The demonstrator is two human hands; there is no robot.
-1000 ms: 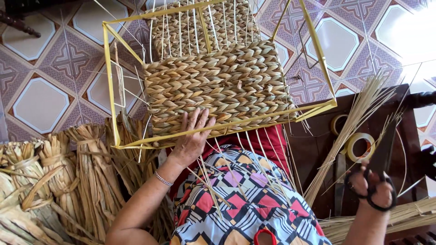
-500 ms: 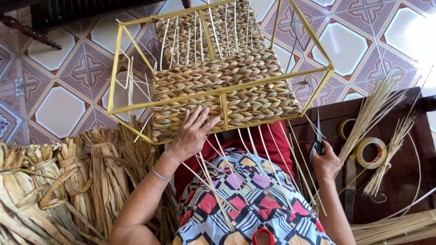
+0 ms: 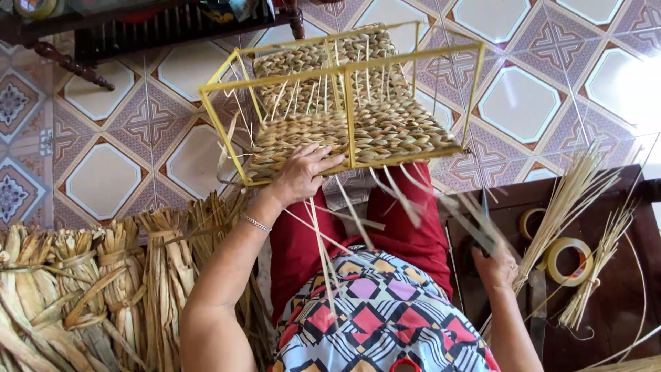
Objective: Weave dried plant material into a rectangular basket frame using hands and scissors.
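Observation:
A half-woven straw basket [image 3: 358,131] on a yellow wire frame [image 3: 344,69] rests tilted over my knees, with loose thin strands hanging from its near edge. My left hand [image 3: 299,176] grips that near edge at the frame's lower left corner. Low on the right, my right hand [image 3: 496,265] holds dark scissors [image 3: 478,231], which look blurred and point up toward the hanging strands [image 3: 403,200]. My lap shows red trousers and a patterned top.
Bundles of dried flat leaves [image 3: 89,289] lie on the left. A dark wooden table [image 3: 620,331] on the right carries two tape rolls [image 3: 568,258] and thin straw bunches [image 3: 571,200]. Patterned floor tiles lie beneath. Dark wooden furniture [image 3: 138,27] stands at the top left.
My right hand has brought the scissors in from the table toward the hanging strands. The basket has turned and tipped, showing more of its open frame. My left hand stays on its edge.

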